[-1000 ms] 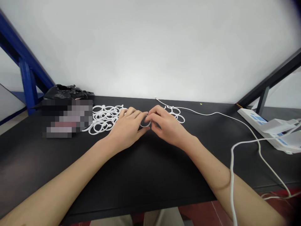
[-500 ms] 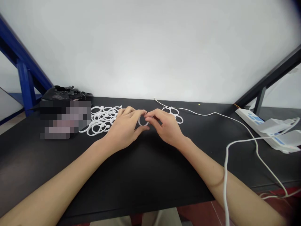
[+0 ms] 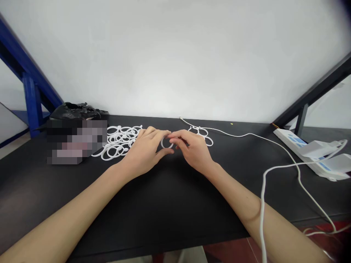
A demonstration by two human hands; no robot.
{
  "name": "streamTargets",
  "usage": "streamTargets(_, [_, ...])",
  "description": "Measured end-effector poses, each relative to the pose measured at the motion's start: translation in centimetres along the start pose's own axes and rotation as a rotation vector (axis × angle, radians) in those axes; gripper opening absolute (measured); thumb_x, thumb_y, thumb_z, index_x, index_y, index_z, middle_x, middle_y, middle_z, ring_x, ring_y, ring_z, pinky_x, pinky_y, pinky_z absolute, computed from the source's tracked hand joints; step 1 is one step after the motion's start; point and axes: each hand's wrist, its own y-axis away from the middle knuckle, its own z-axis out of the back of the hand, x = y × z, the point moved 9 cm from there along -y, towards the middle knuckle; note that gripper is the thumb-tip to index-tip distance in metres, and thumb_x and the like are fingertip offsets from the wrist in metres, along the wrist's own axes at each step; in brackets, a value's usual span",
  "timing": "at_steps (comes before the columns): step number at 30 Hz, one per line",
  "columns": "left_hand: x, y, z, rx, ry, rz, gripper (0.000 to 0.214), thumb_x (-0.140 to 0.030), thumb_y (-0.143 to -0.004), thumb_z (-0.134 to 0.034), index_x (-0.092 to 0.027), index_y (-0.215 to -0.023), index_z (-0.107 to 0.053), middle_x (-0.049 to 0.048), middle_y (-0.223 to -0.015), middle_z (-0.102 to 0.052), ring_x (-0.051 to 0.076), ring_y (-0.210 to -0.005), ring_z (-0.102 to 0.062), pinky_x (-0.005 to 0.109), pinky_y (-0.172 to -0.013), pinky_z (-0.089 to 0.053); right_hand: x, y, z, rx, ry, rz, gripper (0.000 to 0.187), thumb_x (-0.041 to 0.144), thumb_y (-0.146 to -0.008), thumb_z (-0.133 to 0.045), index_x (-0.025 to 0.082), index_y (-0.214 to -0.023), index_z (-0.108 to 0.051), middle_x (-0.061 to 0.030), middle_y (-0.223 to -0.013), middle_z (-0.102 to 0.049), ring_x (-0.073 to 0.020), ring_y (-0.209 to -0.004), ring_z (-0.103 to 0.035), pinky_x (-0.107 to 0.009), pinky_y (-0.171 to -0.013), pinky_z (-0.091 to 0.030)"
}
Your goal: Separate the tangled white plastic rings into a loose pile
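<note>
My left hand and my right hand meet at the middle of a black table. Between their fingertips they pinch one small white plastic ring, held just above the tabletop. A heap of several white rings lies directly left of my left hand. A smaller cluster of white rings lies behind my right hand.
A blurred object and a black bag sit at the back left. A white cable runs from the wall across the right side and over my right forearm. A white power strip lies far right.
Both hands stayed together on the ring; the fingers shifted slightly so more of the ring shows. The view drifted a little.
</note>
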Motion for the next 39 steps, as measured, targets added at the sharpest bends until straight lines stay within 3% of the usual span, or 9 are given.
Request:
streamTargets(4, [1.0,-0.2,0.9,-0.052,-0.026,0.037,0.039,-0.045,-0.092,-0.056,-0.021,-0.122,-0.057,0.0071,-0.111,-0.068,0.026,-0.102,-0.054,0.043,-0.091,-0.042,-1.6,-0.2,0.4,0.008,0.047,-0.11,0.027,0.037,-0.095,-0.054,0.024,-0.116,-0.062,0.0012,-0.086,-0.07,-0.0118,-0.066,-0.062,-0.026,-0.068,-0.049])
streamTargets(8, [4.2,-0.2,2.7,-0.113,-0.097,0.234,0.045,-0.049,-0.092,-0.051,-0.019,-0.125,-0.055,0.009,-0.114,-0.069,0.03,-0.111,-0.053,0.045,-0.095,-0.041,-3.6,-0.5,2.5,-0.086,0.265,-0.197,0.025,0.038,-0.095,-0.05,0.022,-0.11,-0.063,-0.0008,-0.086,-0.068,-0.0141,-0.07,-0.06,-0.029,-0.067,-0.047])
streamTargets(11, [7.1,0.2,3.9,-0.153,-0.141,0.377,0.045,-0.051,-0.09,-0.05,-0.018,-0.12,-0.057,0.0115,-0.115,-0.068,0.034,-0.115,-0.052,0.048,-0.095,-0.042,-5.5,-0.5,3.6,-0.085,0.464,-0.266,0.022,0.035,-0.095,-0.049,0.022,-0.104,-0.064,-0.0043,-0.092,-0.067,-0.0193,-0.082,-0.06,-0.032,-0.07,-0.046])
streamTargets(17, [10.0,0.2,3.3,-0.08,-0.176,0.445,0.044,-0.053,-0.087,-0.05,-0.018,-0.111,-0.063,0.0166,-0.12,-0.065,0.041,-0.118,-0.048,0.058,-0.094,-0.04,-7.5,0.1,3.6,-0.014,0.693,-0.315,0.024,0.033,-0.093,-0.049,0.018,-0.101,-0.067,-0.0125,-0.102,-0.064,-0.0287,-0.097,-0.054,-0.04,-0.08,-0.045])
streamTargets(26, [10.5,-0.3,1.6,-0.018,-0.274,0.407,0.057,-0.064,-0.087,-0.046,-0.018,-0.113,-0.066,0.0177,-0.118,-0.066,0.045,-0.113,-0.049,0.059,-0.085,-0.042,-8.4,0.4,3.7,0.024,0.805,-0.386,0.028,0.034,-0.094,-0.049,0.016,-0.103,-0.068,-0.0168,-0.106,-0.062,-0.0313,-0.101,-0.052,-0.045,-0.086,-0.043])
streamTargets(31, [10.3,0.0,2.5,-0.081,-0.284,0.394,0.053,-0.065,-0.088,-0.044,-0.021,-0.109,-0.066,0.0117,-0.112,-0.07,0.042,-0.113,-0.05,0.059,-0.086,-0.042,-8.6,0.5,3.2,0.085,0.733,-0.427,0.027,0.03,-0.093,-0.048,0.017,-0.107,-0.067,-0.0157,-0.111,-0.061,-0.0324,-0.105,-0.054,-0.045,-0.088,-0.044])
streamTargets(34, [9.9,0.1,3.5,-0.137,-0.268,0.405,0.043,-0.058,-0.09,-0.045,-0.024,-0.106,-0.065,0.0132,-0.108,-0.07,0.042,-0.112,-0.051,0.06,-0.085,-0.042,-8.5,0.4,2.9,0.098,0.676,-0.416,0.027,0.032,-0.093,-0.048,0.017,-0.106,-0.067,-0.0154,-0.111,-0.061,-0.0322,-0.108,-0.053,-0.044,-0.089,-0.044])
streamTargets(39, [7.8,0.0,4.2,-0.162,-0.234,0.376,0.032,-0.046,-0.092,-0.045,-0.023,-0.106,-0.064,0.0122,-0.11,-0.07,0.04,-0.111,-0.051,0.059,-0.088,-0.04,-8.2,0.3,2.4,0.101,0.564,-0.375,0.03,0.038,-0.092,-0.052,0.015,-0.106,-0.066,-0.0152,-0.111,-0.061,-0.0305,-0.111,-0.052,-0.044,-0.096,-0.043])
